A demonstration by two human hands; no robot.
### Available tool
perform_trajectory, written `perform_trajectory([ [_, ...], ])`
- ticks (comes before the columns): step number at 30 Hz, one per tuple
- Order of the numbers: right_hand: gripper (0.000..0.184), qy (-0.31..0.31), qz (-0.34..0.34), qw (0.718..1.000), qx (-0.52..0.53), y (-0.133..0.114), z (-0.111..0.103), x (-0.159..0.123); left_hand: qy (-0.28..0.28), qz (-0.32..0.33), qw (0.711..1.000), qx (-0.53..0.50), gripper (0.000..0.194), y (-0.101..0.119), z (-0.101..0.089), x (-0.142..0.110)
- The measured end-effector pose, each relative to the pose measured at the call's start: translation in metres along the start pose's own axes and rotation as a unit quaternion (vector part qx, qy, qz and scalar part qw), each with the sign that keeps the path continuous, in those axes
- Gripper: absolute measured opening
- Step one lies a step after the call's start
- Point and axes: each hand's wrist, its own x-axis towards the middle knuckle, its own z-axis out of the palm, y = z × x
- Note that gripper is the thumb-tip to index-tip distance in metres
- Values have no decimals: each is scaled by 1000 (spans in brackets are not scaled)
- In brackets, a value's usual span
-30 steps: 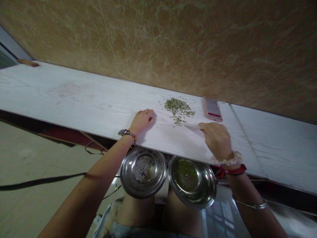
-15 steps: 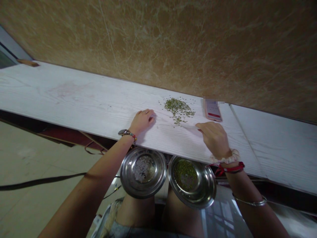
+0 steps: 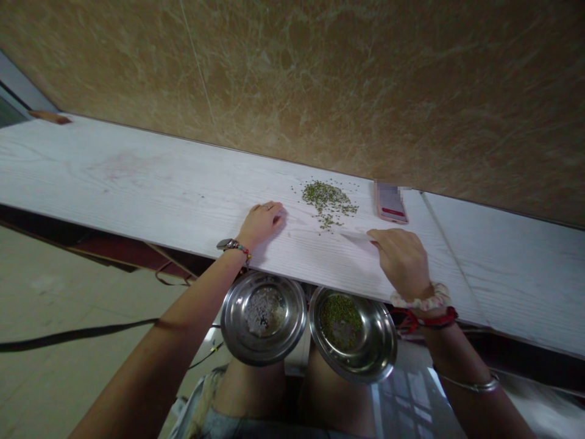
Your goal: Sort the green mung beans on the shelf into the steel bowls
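My left hand rests on the white board, fingers loosely bent, with a gap between thumb and forefinger and nothing visible in it. To its right lies a loose patch of small green beans, with strays around the edges. My right hand pinches a thin, pale, see-through strip whose far end points left, just below the beans. What the strip is, I cannot make out. Two steel bowls sit on my lap: the left bowl contains whitish, clear bits, and the right bowl contains green beans.
A phone lies on the white board, beyond my right hand. The brown marbled wall runs along the back edge. A small wooden piece is at the far left. A dark strap crosses above the floor.
My right hand has shifted a little to the right, away from the beans, and the pale strip shows more clearly. My left hand stays put.
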Motion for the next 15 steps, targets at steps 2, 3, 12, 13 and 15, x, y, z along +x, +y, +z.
perform_trajectory([
  [2, 21, -8, -2, 1000, -3, -3, 1, 0, -6, -3, 1000, -2, 31, 1, -1, 0],
  [3, 21, -12, -2, 1000, -3, -5, 1, 0, -8, -3, 1000, -3, 32, 1, -1, 0],
  [12, 21, 3, -16, 1000, -12, -12, -3, 4, -18, -7, 1000, -2, 33, 4, -5, 0],
  [13, 21, 5, -19, 1000, -16, -12, -2, 5, -18, -7, 1000, -2, 33, 4, -5, 0],
  [15, 21, 5, -21, 1000, -14, -14, -1, 7, -13, -6, 1000, 1, 32, 4, -5, 0],
])
